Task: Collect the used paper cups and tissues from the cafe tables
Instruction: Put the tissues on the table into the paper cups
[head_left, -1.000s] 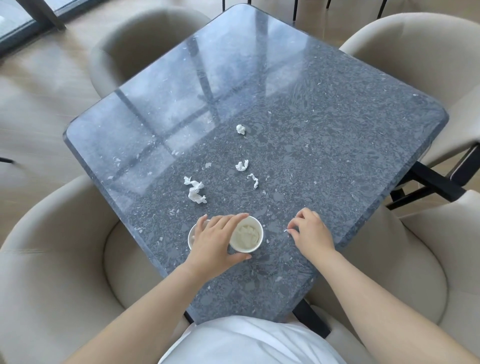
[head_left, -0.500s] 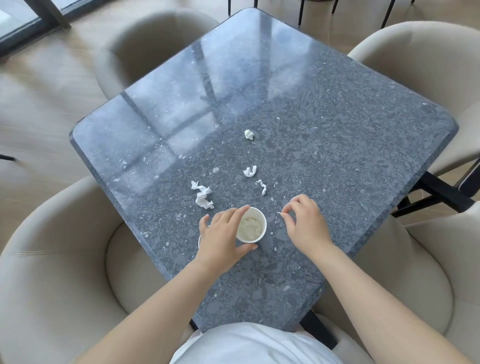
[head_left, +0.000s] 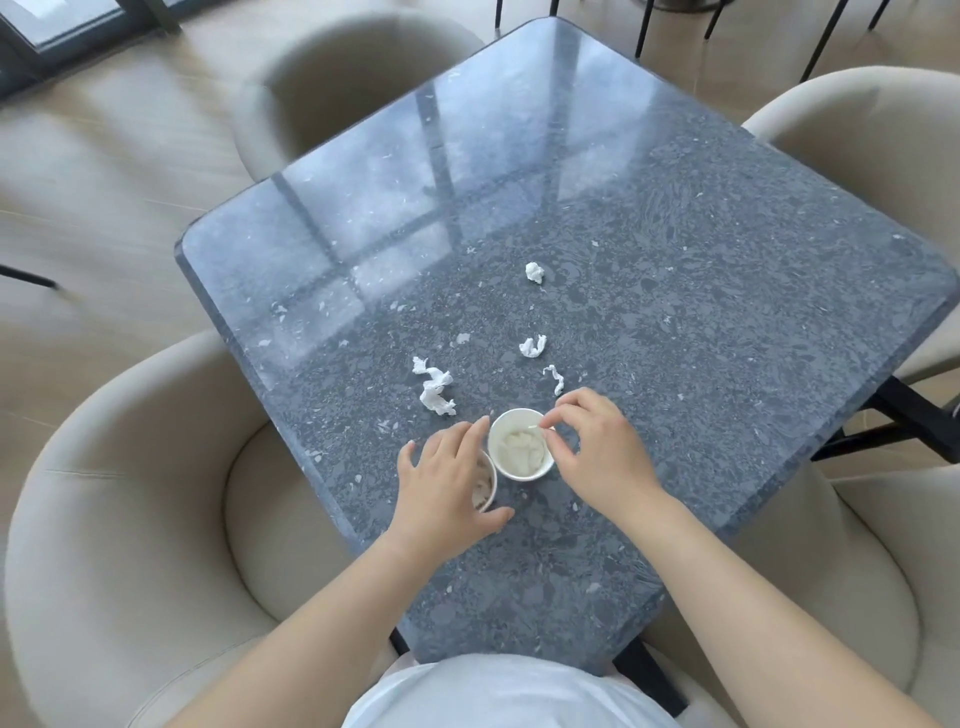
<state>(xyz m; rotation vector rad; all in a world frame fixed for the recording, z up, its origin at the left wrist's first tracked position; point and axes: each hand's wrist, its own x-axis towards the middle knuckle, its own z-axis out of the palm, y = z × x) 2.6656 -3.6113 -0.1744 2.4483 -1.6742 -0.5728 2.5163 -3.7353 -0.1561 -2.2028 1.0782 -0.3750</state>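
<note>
A white paper cup (head_left: 521, 444) with crumpled tissue inside stands near the front of the grey stone table (head_left: 675, 249). My right hand (head_left: 597, 452) pinches a tiny tissue scrap (head_left: 535, 427) just over that cup's rim. A second paper cup (head_left: 485, 491) stands touching it on the left, mostly hidden under my left hand (head_left: 441, 488), whose fingers and thumb curl round it. Loose tissue bits lie on the table beyond: a long twisted piece (head_left: 434, 387), a small curl (head_left: 532, 345), a thin strip (head_left: 556, 376) and a small ball (head_left: 534, 272).
Beige tub chairs surround the table: one at the left (head_left: 130, 493), one at the far side (head_left: 337, 78), one at the right (head_left: 857, 145) and one at the near right (head_left: 857, 597). Black table legs (head_left: 909, 415) show under the right edge.
My right hand has lifted from the table surface and moved left with the tiny scrap to the cup's rim. My left hand has stayed on the cups.
</note>
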